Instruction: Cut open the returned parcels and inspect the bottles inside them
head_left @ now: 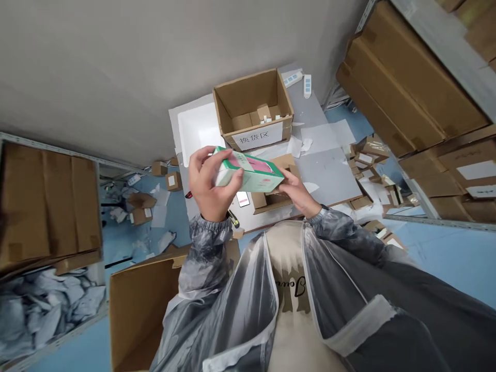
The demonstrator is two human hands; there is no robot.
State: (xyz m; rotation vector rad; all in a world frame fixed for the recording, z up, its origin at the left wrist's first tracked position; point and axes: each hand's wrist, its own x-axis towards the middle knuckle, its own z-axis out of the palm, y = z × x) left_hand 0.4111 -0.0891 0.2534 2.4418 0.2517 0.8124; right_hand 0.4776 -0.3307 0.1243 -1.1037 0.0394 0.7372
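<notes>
Head view: we note the green-and-white box (251, 174) held above the table (333, 181), left hand (214, 185) gripping one end, right hand (298, 193) grasping the other, presumably for steadiness. Behind, the labelled carton (250, 94) apparently keeps small boxes (264, 112) together.

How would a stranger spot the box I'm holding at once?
Find the grey worktable, then the large open carton toward its back. Nearer you, your left hand and right hand hold the box at opposite ends. Unlike the brown carton, it is pale, green-edged and pink on top.
</notes>
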